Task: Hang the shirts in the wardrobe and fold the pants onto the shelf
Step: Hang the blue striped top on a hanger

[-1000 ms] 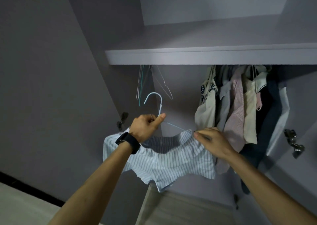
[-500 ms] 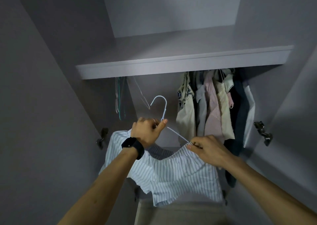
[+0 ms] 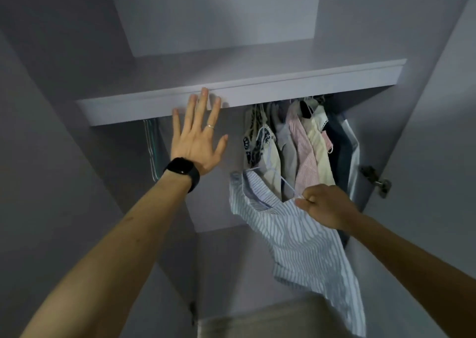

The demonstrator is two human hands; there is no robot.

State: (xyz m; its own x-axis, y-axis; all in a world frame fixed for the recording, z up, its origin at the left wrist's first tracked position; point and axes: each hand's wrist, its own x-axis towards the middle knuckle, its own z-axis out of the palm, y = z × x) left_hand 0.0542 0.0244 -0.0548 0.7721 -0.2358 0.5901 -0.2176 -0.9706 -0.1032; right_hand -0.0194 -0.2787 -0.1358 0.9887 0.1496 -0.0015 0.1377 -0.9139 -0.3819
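the left hand (image 3: 197,142) is raised flat with its back to the camera, fingers straight and spread, holding nothing; its fingertips lie over the front edge of the shelf (image 3: 283,90), though whether they press on it or hover just before it cannot be told. a black watch (image 3: 183,170) sits on that wrist and a thin ring (image 3: 210,126) on one finger. the right hand (image 3: 325,206) is lower and to the right, its fingers curled and pinching the thin pale wire of a hanger (image 3: 286,182) at the neck of the striped shirt (image 3: 296,240). the shirt, white with fine blue stripes, hangs from the hanger in the open wardrobe, below the shelf and just in front of the row of hung clothes (image 3: 304,147), tilted so that its body falls down and to the right, past the right forearm. the hanger's hook is not seen, so whether it is on the rail cannot be told. the hung clothes, patterned, grey, pink, cream and dark, are bunched at the right end under the shelf. a few empty hangers (image 3: 152,144) hang at the left end, behind the left wrist. a metal hinge (image 3: 376,180) shows on the right wall of the wardrobe, near the dark garments.
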